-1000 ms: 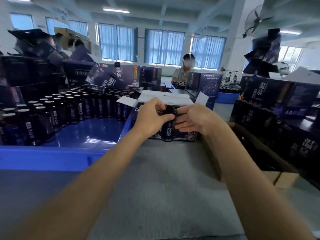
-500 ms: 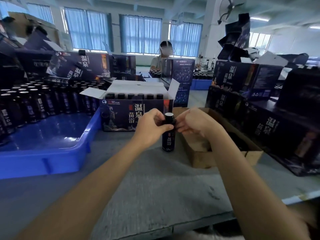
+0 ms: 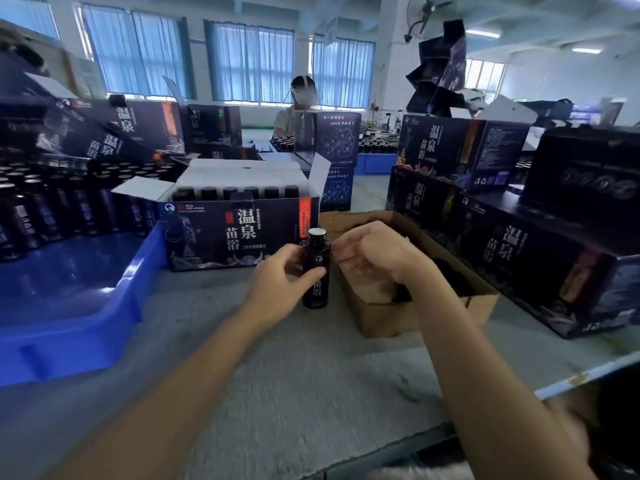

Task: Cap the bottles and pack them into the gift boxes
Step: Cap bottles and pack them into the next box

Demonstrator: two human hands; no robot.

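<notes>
My left hand (image 3: 277,282) grips the bottle (image 3: 316,271), which stands upright on the grey worktop (image 3: 294,368); my right hand (image 3: 374,252) hangs loosely curled just beside its neck, holding nothing I can see. If the cap (image 3: 317,233) is not seated, lifting could spill it. Beyond stands the open gift box (image 3: 239,230), its near row already full, so forcing this bottle in could jam. The blue tray (image 3: 76,306) of bottles sits left.
</notes>
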